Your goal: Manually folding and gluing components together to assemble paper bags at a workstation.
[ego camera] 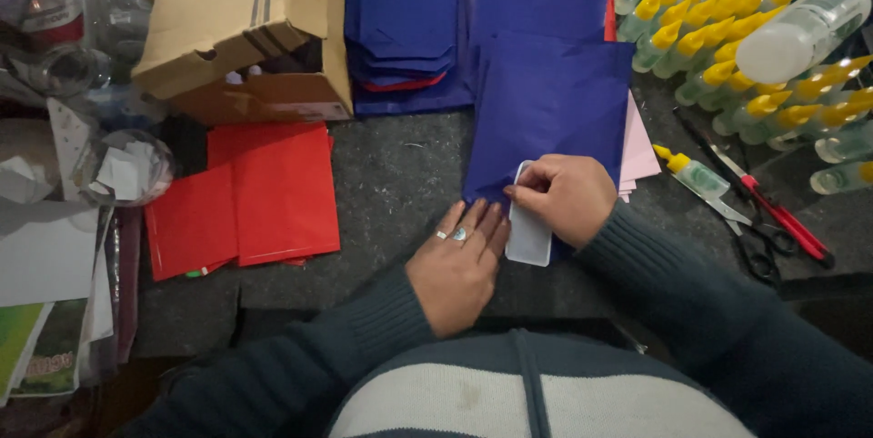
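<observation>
A sheet of glossy blue paper (546, 101) lies on the dark table in front of me. My right hand (566, 197) is closed on a small white plastic card (527, 236) and presses it against the paper's near edge. My left hand (457, 265), with rings on two fingers, lies flat beside the card, fingertips on the paper's near left corner. Pink sheets (641, 149) stick out from under the blue paper on the right.
Red paper sheets (264, 192) lie to the left, below an open cardboard box (245, 29). More blue sheets (405, 29) are stacked at the back. Several yellow-capped glue bottles (727, 47) fill the right; one bottle (696, 174), scissors (750, 229) and a red-handled tool (787, 220) lie nearer.
</observation>
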